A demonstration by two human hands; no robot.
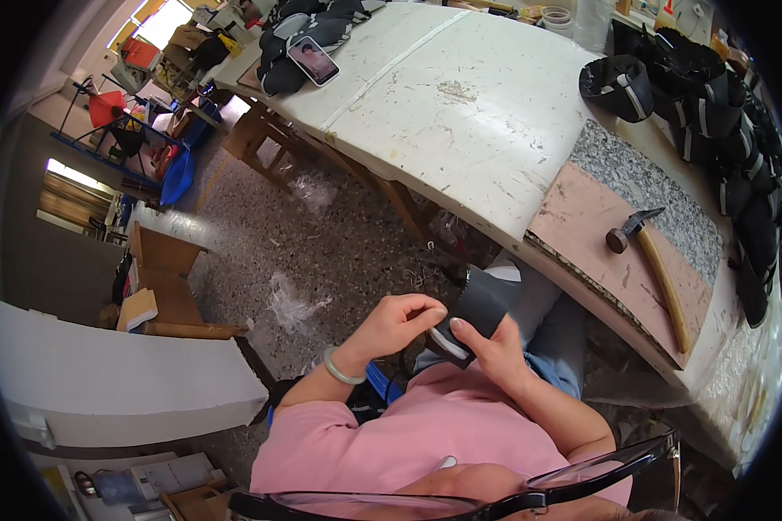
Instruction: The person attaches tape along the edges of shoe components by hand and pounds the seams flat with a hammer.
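The left hand has its fingers bent and drawn together in a pinch at the left edge of a dark piece; whether they grip that edge or something finer is too small to tell. The right hand grips the piece from its right side, thumb on top beside a white patch, the other fingers mostly hidden. So the piece sits between the two hands, above the lap, its far part reaching out beyond the fingers.

A pale bangle circles the left wrist. Ahead and to the right stands a white surface. On its near edge lies a pinkish board, with a hammer resting on it, and a speckled slab just beyond. Dark pieces crowd the surface's right side; more lie at the far left, a phone leaning against them. Clear plastic lies on the floor.
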